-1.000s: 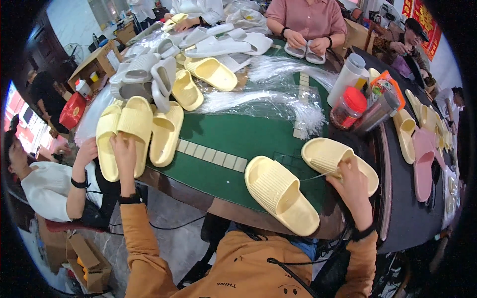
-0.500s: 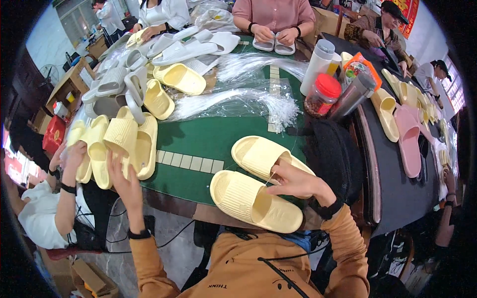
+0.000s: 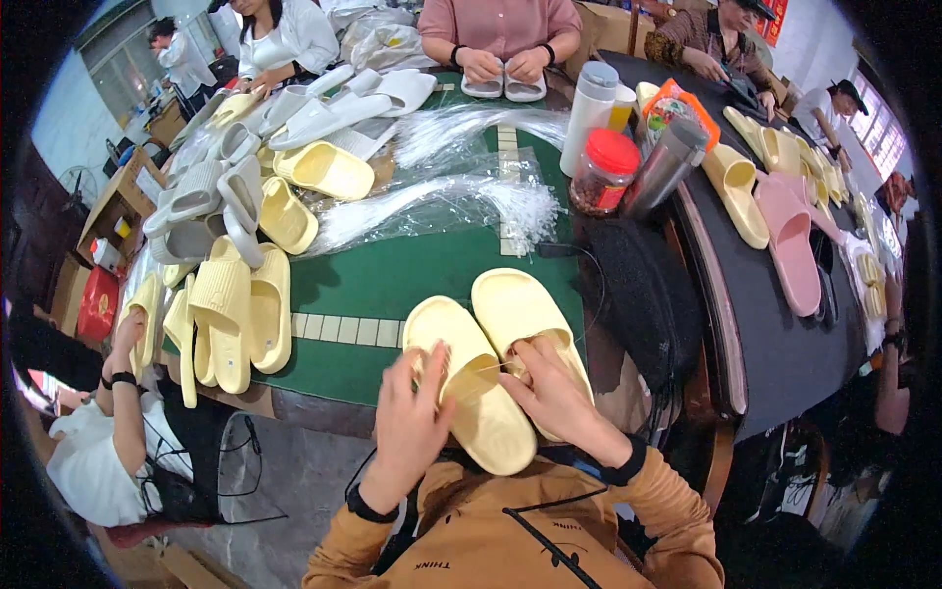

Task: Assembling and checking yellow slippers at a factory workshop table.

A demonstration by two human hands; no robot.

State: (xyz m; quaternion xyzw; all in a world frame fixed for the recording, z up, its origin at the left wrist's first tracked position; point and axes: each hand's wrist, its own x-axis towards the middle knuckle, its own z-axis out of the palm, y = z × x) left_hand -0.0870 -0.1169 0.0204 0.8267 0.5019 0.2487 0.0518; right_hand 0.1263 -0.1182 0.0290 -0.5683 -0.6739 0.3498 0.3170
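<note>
A pair of pale yellow slide slippers lies side by side at the table's near edge, toes pointing away from me. On the left slipper (image 3: 488,417), my left hand (image 3: 410,417) rests its fingertips at the strap, fingers apart and nothing visible in them. My right hand (image 3: 554,393) reaches over the right slipper (image 3: 520,304) at its foot opening. Between its thumb and fingers it pinches a thin clear plastic tie (image 3: 483,367), which stretches across toward the left slipper's strap. Where the tie's ends run is too fine to make out.
Bundles of clear plastic ties (image 3: 442,211) lie mid-table. Yellow slippers (image 3: 221,299) and grey slippers (image 3: 201,191) pile up at left. A red-lidded jar (image 3: 605,167), a steel flask (image 3: 667,167) and a black bag (image 3: 643,304) stand at right. Co-workers sit around.
My left hand has come from the yellow slippers at left over to the pair before me. The pair has turned more upright in view. My right hand keeps its pinch on the tie.
</note>
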